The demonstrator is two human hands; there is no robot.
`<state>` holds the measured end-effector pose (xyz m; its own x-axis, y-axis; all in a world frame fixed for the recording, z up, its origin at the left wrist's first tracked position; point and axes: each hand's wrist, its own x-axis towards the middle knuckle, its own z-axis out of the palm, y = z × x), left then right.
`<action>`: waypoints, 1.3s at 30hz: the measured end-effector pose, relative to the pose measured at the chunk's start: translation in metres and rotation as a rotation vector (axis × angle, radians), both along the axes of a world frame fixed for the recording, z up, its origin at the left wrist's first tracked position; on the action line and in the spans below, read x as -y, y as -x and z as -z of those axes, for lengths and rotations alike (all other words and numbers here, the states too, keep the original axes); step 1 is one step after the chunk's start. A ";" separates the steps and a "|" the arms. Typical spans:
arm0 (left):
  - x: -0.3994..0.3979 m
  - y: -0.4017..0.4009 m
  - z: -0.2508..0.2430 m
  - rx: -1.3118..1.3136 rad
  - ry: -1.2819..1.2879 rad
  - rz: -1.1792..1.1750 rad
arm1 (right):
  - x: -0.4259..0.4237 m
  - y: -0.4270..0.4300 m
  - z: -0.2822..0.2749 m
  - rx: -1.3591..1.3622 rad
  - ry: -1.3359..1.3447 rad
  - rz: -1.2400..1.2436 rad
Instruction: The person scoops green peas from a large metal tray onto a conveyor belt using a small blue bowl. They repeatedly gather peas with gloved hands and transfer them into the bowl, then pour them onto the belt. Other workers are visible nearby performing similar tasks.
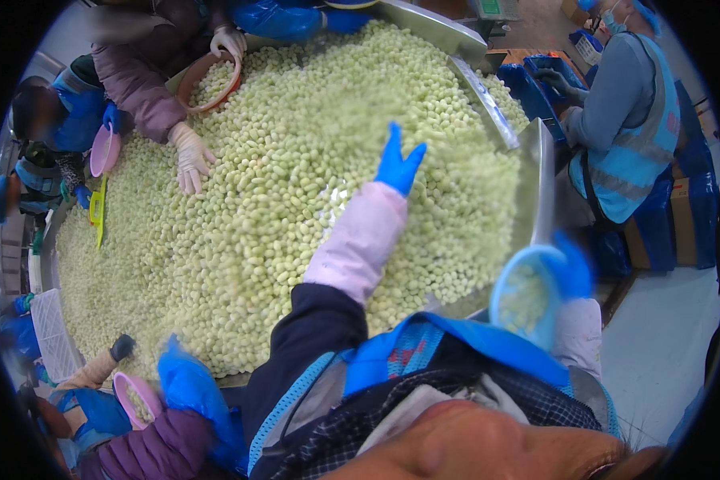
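Observation:
My left hand [399, 165], in a blue glove below a pink sleeve cover, reaches over a wide heap of small, oval, pale green grape-like fruits [264, 210]. Its visible fingers are spread and nothing shows in them. The fruits beyond and to the right of that hand are blurred by motion. At my right side, my right hand [573, 267], also blue-gloved and blurred, grips the rim of a light blue plastic bowl [498, 294]. The bowl tilts towards the heap and has some of the fruits [525, 297] inside.
A metal table rim [543, 180] and a metal bar [486, 102] bound the heap at right. Co-workers' hands [192, 159] reach in from the left and far sides. Around it are a red-brown bowl [186, 96], pink bowls [105, 150], a yellow scoop [98, 210] and a white crate [54, 336].

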<state>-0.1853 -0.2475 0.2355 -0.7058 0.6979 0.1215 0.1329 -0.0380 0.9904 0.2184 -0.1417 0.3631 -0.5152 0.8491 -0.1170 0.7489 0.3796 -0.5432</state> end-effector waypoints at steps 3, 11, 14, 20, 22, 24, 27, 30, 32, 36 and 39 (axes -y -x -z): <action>0.071 -0.012 -0.039 -0.186 0.237 0.087 | -0.018 -0.016 0.014 -0.056 0.140 0.009; 0.298 -0.052 0.022 -0.467 1.062 0.034 | -0.016 0.008 0.015 -0.059 -0.134 -0.265; 0.299 -0.071 -0.009 -0.348 1.231 0.019 | -0.007 0.036 -0.012 0.164 -0.122 -0.175; 0.269 -0.086 -0.012 -0.293 1.340 0.115 | -0.025 0.043 0.014 0.280 -0.291 -0.347; 0.251 -0.090 0.004 -0.258 1.335 0.051 | -0.034 0.041 0.020 0.310 -0.304 -0.335; 0.226 -0.092 -0.002 -0.180 1.341 0.067 | -0.042 0.040 0.023 0.394 -0.311 -0.308; 0.198 -0.085 0.035 -0.094 1.379 0.051 | -0.047 0.036 0.018 0.345 -0.376 -0.417; 0.165 -0.114 0.072 0.316 1.123 -0.111 | -0.075 0.011 0.062 0.290 -0.412 -0.380; 0.151 -0.110 0.077 0.774 0.871 -0.039 | -0.082 0.025 0.058 0.265 -0.216 -0.344; 0.094 -0.114 0.055 0.769 0.449 -0.247 | -0.070 0.028 0.042 0.187 -0.254 -0.294; 0.041 -0.102 0.022 1.051 0.245 -0.095 | -0.097 0.007 0.083 0.146 -0.952 -0.316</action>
<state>-0.0829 -0.2886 0.2136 -0.4284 0.5578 -0.7109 -0.7947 0.1418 0.5902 0.2110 -0.0444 0.2805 -0.7673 0.4493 0.4575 0.5740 0.7993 0.1777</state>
